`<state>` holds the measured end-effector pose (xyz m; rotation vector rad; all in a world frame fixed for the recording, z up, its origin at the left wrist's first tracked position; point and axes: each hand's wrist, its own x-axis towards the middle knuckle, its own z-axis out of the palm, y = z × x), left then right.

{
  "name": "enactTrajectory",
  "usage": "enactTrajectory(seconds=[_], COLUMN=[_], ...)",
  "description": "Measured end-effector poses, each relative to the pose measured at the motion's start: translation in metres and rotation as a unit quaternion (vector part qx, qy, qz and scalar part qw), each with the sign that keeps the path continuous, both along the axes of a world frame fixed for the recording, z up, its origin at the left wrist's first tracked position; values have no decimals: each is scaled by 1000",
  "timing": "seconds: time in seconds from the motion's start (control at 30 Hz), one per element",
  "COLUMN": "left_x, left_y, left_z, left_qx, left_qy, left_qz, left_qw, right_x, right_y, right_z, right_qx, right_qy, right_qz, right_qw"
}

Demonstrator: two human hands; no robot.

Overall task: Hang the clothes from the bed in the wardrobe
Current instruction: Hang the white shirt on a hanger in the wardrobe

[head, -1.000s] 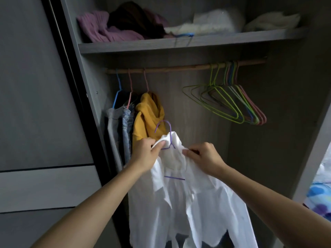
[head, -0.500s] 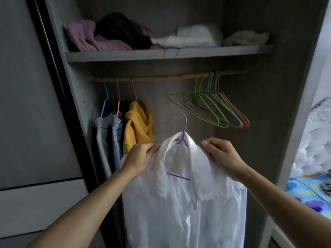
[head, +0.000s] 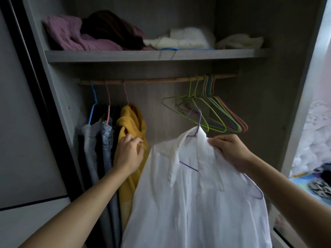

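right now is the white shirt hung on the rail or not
Not hung. The hanger's hook sits free below the rail, and the right hand holds the shirt up at its collar.

Grey wardrobe shelf (head: 125,55), purple knit (head: 71,33), dark garment (head: 107,25), white folded clothes (head: 188,37), cream bundle (head: 240,41) on it

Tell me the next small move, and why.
Probably lift the right hand so the purple hanger hooks over the rail, in the gap between the yellow garment and the empty hangers. Its hook hangs below the rail, the white shirt is already on it, and the left hand grips the yellow garment.
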<state>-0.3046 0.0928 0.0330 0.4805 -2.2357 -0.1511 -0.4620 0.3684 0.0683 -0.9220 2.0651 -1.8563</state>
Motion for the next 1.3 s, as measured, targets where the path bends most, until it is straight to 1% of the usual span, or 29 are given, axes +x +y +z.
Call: enactTrajectory(seconds=[0.1,0.17,0.27,0.33,0.4,0.47,0.63,0.77,0.9,1.0,1.07,1.17,1.3], left_x=[-8,-15,-25,-28,-29,-26,-15,-18,-29,-31,-28,-20,-9], left_y=[-12,-18,-39,-51,-62,-72,-104,-121,-111,-100,-97,-92,-83], left_z=[8,14,25,30,32,32,32,43,43,42,43,49,57], left_qx=[-51,-64,-70,-68,-81,-76,-25,-13,-15,-11,-7,-2,-6], left_qy=[13,6,-5,-37,-67,-69,-44,-71,-98,-126,-135,-149,-164], left_qz=[38,56,85,104,125,146,195,205,230,215,190,158,139], left_qw=[998,996,994,992,986,984,979,976,968,968,973,976,977], right_x=[-21,-35,-60,-73,-86,-100,-125,-133,-133,-116,-102,-88,-68], right_y=[-42,-77,-138,-172,-200,-219,-229,-210,-178,-170,-184,-224,-276], right_z=[8,13,30,47,63,74,76,68,69,79,87,97,104], right_qx=[0,0,-8,-18,-12,8,29,29,-16,-23,-16,9,59], right_qy=[-25,-29,-6,6,32,62,105,121,115,149,181,206,197], right_qz=[-4,1,10,20,33,40,35,5,-59,-116,-129,-159,-163], right_qw=[1000,1000,1000,1000,999,997,993,992,991,982,975,966,965])
